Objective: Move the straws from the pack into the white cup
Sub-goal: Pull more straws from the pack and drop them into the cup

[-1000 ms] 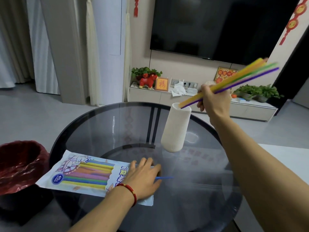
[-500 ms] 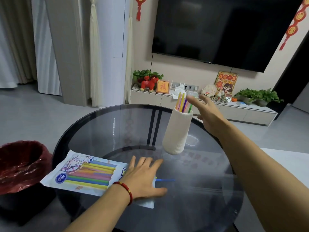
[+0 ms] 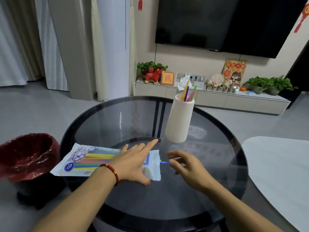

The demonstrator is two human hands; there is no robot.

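A tall ribbed white cup [image 3: 179, 120] stands upright on the round glass table [image 3: 209, 173], with several coloured straws [image 3: 188, 93] sticking out of its top. The straw pack [image 3: 87, 160], a flat printed bag with coloured straws inside, lies near the table's left edge. My left hand [image 3: 133, 162] lies flat on the pack's right end, fingers spread. A blue straw [image 3: 163, 162] pokes out of the pack's open end. My right hand [image 3: 185, 164] hovers just right of that straw tip, fingers curled and apart, holding nothing.
A bin with a dark red liner [image 3: 26, 154] stands on the floor to the left of the table. A white tabletop [image 3: 280, 173] adjoins on the right. Behind the cup are a low cabinet [image 3: 217, 99] with plants and ornaments, and a wall television.
My right hand dropped a bunch of straws into the cup, let go, and came down to the pack's open end. My left hand stayed on the pack.
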